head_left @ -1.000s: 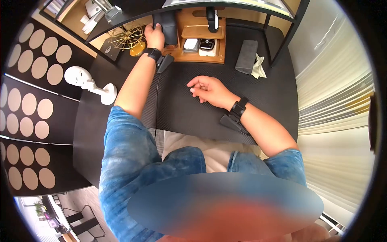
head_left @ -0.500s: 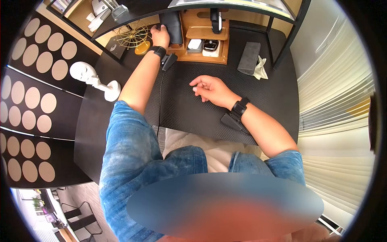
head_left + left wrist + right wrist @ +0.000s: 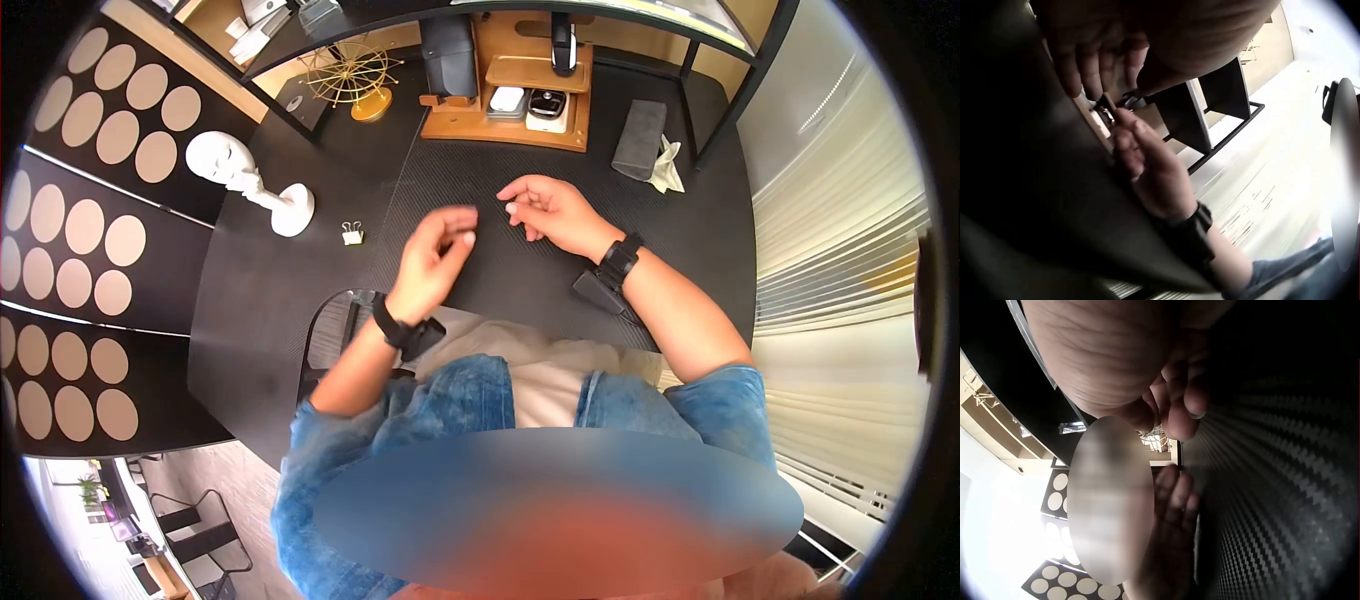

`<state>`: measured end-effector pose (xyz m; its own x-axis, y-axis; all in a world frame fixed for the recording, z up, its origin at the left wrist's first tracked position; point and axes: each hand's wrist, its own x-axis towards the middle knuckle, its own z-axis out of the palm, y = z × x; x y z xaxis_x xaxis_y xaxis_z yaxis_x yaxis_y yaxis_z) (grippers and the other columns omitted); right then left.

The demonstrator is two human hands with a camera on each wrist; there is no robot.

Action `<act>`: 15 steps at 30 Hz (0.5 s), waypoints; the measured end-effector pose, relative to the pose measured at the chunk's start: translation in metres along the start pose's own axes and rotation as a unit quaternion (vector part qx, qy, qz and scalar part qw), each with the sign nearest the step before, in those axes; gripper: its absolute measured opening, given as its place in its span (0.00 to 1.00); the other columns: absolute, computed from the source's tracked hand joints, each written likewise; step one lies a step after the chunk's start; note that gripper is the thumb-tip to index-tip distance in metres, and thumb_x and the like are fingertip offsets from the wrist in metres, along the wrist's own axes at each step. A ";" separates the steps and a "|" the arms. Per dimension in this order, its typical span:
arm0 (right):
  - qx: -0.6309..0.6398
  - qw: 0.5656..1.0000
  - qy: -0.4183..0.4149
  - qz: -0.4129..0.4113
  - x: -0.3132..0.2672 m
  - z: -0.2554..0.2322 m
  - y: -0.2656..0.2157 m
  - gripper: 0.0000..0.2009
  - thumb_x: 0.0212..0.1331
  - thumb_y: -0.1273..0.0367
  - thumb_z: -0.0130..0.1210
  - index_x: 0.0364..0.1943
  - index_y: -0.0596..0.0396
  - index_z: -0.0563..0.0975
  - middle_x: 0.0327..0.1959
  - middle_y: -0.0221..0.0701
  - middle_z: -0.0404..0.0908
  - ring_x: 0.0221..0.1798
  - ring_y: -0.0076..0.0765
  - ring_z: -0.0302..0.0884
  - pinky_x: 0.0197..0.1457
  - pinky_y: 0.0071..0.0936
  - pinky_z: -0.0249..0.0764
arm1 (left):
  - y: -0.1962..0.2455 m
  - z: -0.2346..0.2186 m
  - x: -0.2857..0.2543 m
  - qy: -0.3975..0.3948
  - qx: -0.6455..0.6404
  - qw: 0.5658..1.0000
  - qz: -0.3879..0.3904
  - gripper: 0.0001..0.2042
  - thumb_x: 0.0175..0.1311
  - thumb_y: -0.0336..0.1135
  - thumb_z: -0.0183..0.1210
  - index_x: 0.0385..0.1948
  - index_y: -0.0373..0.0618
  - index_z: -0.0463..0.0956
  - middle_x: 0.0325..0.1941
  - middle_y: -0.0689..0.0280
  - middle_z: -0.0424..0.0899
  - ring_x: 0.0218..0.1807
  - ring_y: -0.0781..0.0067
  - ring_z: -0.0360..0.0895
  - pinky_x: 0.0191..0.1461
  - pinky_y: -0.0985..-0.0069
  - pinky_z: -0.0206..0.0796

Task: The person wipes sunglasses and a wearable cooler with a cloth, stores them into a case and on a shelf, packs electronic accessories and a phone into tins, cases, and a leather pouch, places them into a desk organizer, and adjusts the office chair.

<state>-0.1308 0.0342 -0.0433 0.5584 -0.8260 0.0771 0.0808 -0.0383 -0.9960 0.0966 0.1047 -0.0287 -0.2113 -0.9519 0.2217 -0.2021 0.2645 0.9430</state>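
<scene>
In the head view my left hand [image 3: 430,260] hovers over the near part of the black desk, its fingers loosely bent with nothing between them. Just to its right, my right hand [image 3: 565,215] stays low over the desk, fingers relaxed and thumb near the index finger, also holding nothing visible. A small binder clip [image 3: 352,233] lies left of the left hand. Farther back, a black case [image 3: 449,60] stands upright at the left side of a wooden desk organizer [image 3: 470,127]. The right wrist view catches the left hand [image 3: 1172,531] facing the right fingers.
A gold wire wheel ornament [image 3: 372,103] stands left of the organizer, which bears a watch [image 3: 546,103]. A white head sculpture [image 3: 292,210] is at the left. On the right, a dark grey case [image 3: 640,140] lies beside a pale cloth [image 3: 667,170]. A black-framed shelf [image 3: 745,95] overhangs the back.
My left hand has let go of the black case and drawn back toward me, beside the right hand. The binder clip now shows. The right hand has barely moved; the head view has shifted slightly.
</scene>
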 end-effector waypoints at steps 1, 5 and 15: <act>-0.003 1.000 0.000 0.000 0.000 -0.001 -0.001 0.11 0.66 0.72 0.54 0.50 0.58 0.76 0.31 0.27 0.79 0.28 0.18 0.75 0.31 0.18 0.73 | 0.000 0.002 -0.011 0.015 0.020 1.000 0.016 0.11 0.67 0.24 0.55 0.50 0.37 0.75 0.51 0.60 0.79 0.55 0.71 0.77 0.59 0.74 0.69; -0.015 1.000 0.000 0.006 -0.001 -0.001 0.000 0.12 0.67 0.72 0.51 0.52 0.57 0.75 0.33 0.27 0.80 0.28 0.18 0.75 0.32 0.17 0.71 | -0.007 0.000 -0.027 0.031 0.002 0.996 0.079 0.05 0.68 0.23 0.54 0.42 0.36 0.77 0.47 0.61 0.80 0.47 0.74 0.79 0.52 0.78 0.71; -0.044 0.999 0.012 0.002 -0.001 -0.002 0.001 0.12 0.67 0.72 0.50 0.53 0.58 0.75 0.34 0.28 0.80 0.29 0.18 0.76 0.32 0.17 0.72 | -0.018 0.001 -0.028 0.036 0.037 0.995 0.082 0.05 0.68 0.22 0.54 0.41 0.36 0.78 0.40 0.64 0.82 0.38 0.78 0.80 0.45 0.80 0.73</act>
<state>-0.1328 0.0335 -0.0441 0.5384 -0.8395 0.0725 0.0052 -0.0827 -0.9966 0.1056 0.1264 -0.0521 -0.1795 -0.9030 0.3904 -0.2412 0.4251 0.8724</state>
